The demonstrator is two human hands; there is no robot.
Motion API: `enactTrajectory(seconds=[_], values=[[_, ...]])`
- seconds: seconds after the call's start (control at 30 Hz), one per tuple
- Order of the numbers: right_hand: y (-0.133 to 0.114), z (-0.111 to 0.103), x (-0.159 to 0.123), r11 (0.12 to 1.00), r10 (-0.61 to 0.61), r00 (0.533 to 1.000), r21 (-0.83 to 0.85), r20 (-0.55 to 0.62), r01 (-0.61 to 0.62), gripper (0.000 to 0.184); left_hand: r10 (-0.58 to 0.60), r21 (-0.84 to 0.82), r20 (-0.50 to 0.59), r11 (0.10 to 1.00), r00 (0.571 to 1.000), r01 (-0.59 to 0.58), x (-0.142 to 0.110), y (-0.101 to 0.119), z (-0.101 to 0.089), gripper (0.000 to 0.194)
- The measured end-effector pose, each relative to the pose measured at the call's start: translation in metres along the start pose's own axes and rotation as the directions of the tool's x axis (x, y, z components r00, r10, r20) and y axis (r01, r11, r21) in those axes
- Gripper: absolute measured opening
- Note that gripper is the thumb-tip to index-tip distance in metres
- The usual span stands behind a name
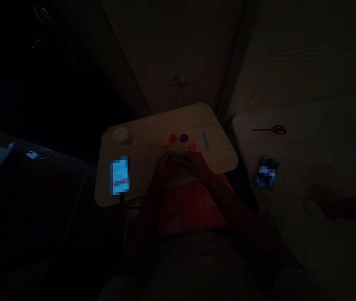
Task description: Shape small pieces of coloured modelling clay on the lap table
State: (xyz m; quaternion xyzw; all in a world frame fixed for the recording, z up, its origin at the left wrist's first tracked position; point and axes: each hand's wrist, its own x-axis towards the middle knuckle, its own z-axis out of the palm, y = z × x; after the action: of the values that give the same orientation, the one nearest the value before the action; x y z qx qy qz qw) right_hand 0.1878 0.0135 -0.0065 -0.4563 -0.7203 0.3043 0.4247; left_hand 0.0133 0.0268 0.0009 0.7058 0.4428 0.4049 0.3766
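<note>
In the dim light, my left hand (164, 164) and my right hand (194, 163) meet over the near edge of the small table. Between their fingertips shows a small green lump of modelling clay (179, 156), mostly covered by the fingers. Just beyond my hands lie a yellow-orange lump (164, 142), a red lump (173, 137) and a dark purple lump (184, 138). A pink flower-shaped piece (193, 145) rests close to my right fingers. Farther right is a flat teal modelling knife (206, 140).
On the wooden table (146, 125) a lidded tub (122, 136) stands at the far left, with a lit, blurred-out screen (120, 175) nearer me. Scissors (272, 129) and another blurred-out device (266, 172) lie on the pale surface at right. A plug sits in the wall socket (177, 77).
</note>
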Motion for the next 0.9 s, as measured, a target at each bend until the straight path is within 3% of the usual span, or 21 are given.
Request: enactTrajectory(seconds=[0.23, 0.43, 0.7, 0.9], values=[[0.001, -0.001, -0.001, 1.0, -0.02, 0.999, 0.0, 0.03, 0.02, 0.022, -0.017, -0.006, -0.009, 1.0, 1.0, 0.017, 0.0, -0.001, -0.002, 0.025], [0.005, 0.0, -0.004, 0.998, -0.04, 0.999, 0.052, -0.021, 0.042, 0.028, -0.059, -0.007, -0.014, 0.998, 0.998, 0.059, -0.003, 0.004, -0.005, 0.032], [0.006, 0.0, -0.002, 0.988, 0.099, 0.994, 0.127, -0.046, -0.092, 0.025, -0.138, -0.078, -0.158, 0.989, 0.978, 0.127, -0.001, 0.0, -0.002, 0.029], [0.007, 0.0, -0.002, 0.969, 0.2, 0.974, 0.171, -0.107, -0.18, 0.025, -0.093, -0.126, -0.238, 0.99, 0.967, 0.065, -0.001, -0.005, -0.004, 0.032]])
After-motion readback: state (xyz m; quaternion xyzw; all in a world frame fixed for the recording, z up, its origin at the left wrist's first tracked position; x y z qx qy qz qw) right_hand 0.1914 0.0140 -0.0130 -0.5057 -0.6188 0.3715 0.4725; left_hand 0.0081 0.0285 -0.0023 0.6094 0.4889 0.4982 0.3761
